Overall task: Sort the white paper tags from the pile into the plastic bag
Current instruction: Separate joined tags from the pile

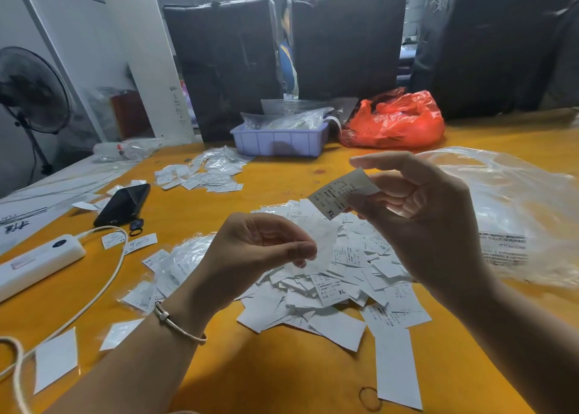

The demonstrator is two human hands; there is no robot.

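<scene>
A: Right hand [416, 213] raised above the pile [332, 275], fingers [376, 181] curled, pinching one tag [340, 194] marked XL by its right end.

B: And the left hand [260, 244]?

A: Just left of the pile, fingers [300, 250] bent in toward the thumb, pinching something pale and thin at the tips. Small clear bag [319, 244] or bare tag, cannot tell; too blurred.

B: Where's the tag relative to the pile?

A: Held in the air over its far edge, tilted, touching nothing but the right fingers. Big clear sheet of plastic [517, 213] lying right of the pile, on the table [282, 366].

B: Risks from here?

A: Thin grip on one corner only, so probably a slip back into the pile if the fingers shift. Limp plastic, likely to collapse shut or fold as the tag goes in. Mixed sizes in the pile, XS and XL both showing, so a misread could put it with the wrong lot. Fan [31, 90] far left of the pile; if running, could lift loose tags.
</scene>
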